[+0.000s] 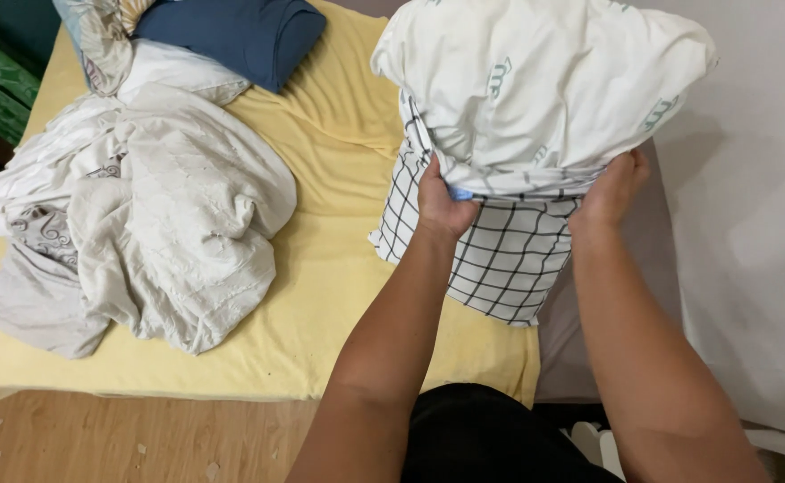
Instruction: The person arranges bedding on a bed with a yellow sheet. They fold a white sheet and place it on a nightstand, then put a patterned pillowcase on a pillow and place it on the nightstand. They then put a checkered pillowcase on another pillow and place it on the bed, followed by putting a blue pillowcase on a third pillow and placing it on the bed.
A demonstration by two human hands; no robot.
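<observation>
While clamped on the pillowcase (535, 80), both hands' fingers (433, 179) raised, arms outstretched.

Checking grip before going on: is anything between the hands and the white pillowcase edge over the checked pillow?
Nothing visible. The left hand and right hand both grip the lower edge of the white pillowcase directly, with the checked pillow sticking out below. The crumpled sheets lie apart, on the yellow mattress.

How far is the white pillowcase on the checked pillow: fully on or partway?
Partway. The white pillowcase covers the upper part; the checked pillow shows below its edge, gripped by left hand and right hand.
</observation>
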